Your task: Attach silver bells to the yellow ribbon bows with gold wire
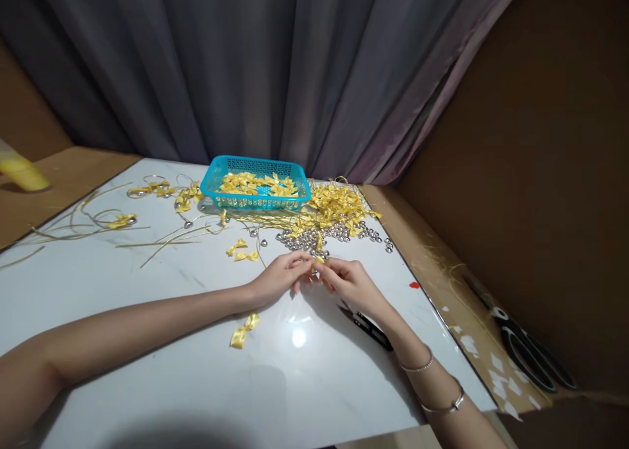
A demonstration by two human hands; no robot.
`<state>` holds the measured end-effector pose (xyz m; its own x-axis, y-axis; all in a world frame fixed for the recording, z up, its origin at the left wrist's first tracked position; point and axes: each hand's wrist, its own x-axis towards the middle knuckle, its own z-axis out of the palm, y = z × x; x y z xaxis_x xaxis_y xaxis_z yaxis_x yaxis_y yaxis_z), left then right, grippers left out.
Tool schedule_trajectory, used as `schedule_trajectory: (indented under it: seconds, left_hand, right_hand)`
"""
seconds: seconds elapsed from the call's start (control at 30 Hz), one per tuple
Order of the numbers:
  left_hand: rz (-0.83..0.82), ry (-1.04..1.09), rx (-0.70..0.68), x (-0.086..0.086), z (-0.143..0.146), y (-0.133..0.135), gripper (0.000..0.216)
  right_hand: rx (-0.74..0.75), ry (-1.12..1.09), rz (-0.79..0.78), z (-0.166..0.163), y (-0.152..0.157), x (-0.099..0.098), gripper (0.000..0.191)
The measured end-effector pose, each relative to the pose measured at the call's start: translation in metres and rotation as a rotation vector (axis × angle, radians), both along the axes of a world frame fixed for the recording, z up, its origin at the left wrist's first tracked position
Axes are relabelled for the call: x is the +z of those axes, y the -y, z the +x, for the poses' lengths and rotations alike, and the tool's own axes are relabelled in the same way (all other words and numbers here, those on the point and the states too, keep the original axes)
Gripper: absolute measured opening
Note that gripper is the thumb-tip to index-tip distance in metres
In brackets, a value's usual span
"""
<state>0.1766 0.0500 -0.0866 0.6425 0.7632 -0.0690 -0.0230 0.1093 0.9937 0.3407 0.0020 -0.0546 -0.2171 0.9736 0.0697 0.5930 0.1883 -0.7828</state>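
Note:
My left hand (281, 276) and my right hand (354, 286) meet fingertip to fingertip over the white tabletop. Pinched between them is a small yellow ribbon bow (320, 260), mostly covered by the fingers; a shiny bit shows beside it, too small to make out. Just beyond the hands lies a spread of silver beads (302, 240). Two loose yellow bows (246, 256) rest left of the fingers, and another yellow bow (244, 331) lies nearer, below my left wrist. Under my right hand is a black-handled craft knife or similar tool (368, 330), partly hidden.
A blue plastic basket (255, 205) with yellow bows stands at the back. Right of it is a heap of yellow bows (339, 203). Gold cords (167, 243) lie leftward. Black-handled scissors (523, 351) and white paper scraps (497, 373) are on the brown surface at right.

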Motion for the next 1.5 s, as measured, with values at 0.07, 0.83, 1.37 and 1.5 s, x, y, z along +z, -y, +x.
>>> schedule_trajectory:
  seconds: [0.07, 0.83, 1.37, 1.5]
  left_hand:
    - [-0.040, -0.051, 0.057, 0.008, -0.001, -0.004, 0.028]
    - [-0.287, 0.165, -0.109, 0.003, -0.116, 0.016, 0.037]
    - [-0.231, 0.116, -0.097, -0.001, -0.117, 0.012, 0.041]
    - [-0.238, 0.087, -0.063, -0.001, -0.117, 0.010, 0.038]
  right_hand:
    - [0.021, 0.106, 0.119, -0.005, 0.000, 0.002, 0.040]
    - [0.107, 0.182, -0.052, -0.092, -0.005, 0.020, 0.023]
    - [0.107, -0.431, -0.599, -0.100, -0.016, 0.007, 0.035]
    - [0.110, -0.418, -0.537, -0.100, -0.015, 0.000, 0.033]
